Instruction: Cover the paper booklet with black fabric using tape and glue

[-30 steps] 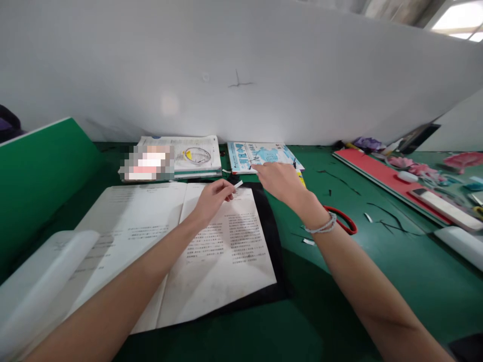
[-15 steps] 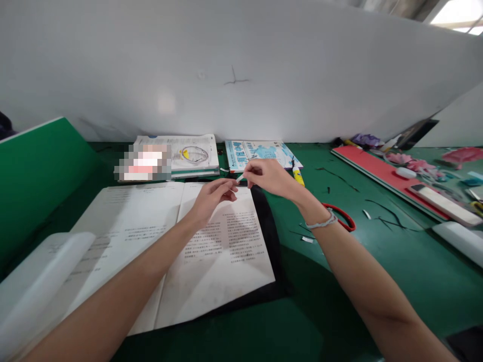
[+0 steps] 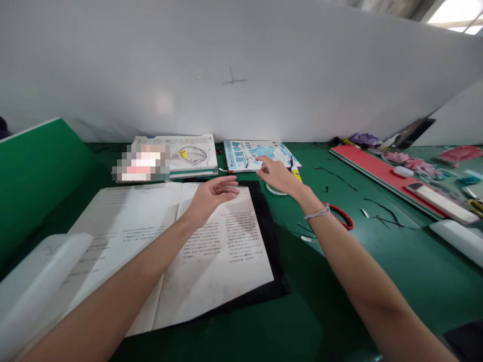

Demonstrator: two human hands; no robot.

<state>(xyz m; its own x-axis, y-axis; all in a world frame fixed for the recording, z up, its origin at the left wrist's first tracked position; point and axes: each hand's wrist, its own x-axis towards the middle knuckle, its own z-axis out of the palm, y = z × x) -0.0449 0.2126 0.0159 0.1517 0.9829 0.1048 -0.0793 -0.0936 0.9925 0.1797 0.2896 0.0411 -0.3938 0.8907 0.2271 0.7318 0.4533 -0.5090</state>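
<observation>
The left hand (image 3: 209,200) hangs loosely spread near the top edge of the open book (image 3: 215,286); whatever the right hand (image 3: 277,176) holds is unclear. Pages look floppy, best held by outer corners.

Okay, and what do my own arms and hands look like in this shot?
Both forearms are bare, with no sleeves in view. Your right hand has a thin, pale grey, twisted-looking bracelet at its wrist. Your left hand shows no glove or bracelet.
</observation>
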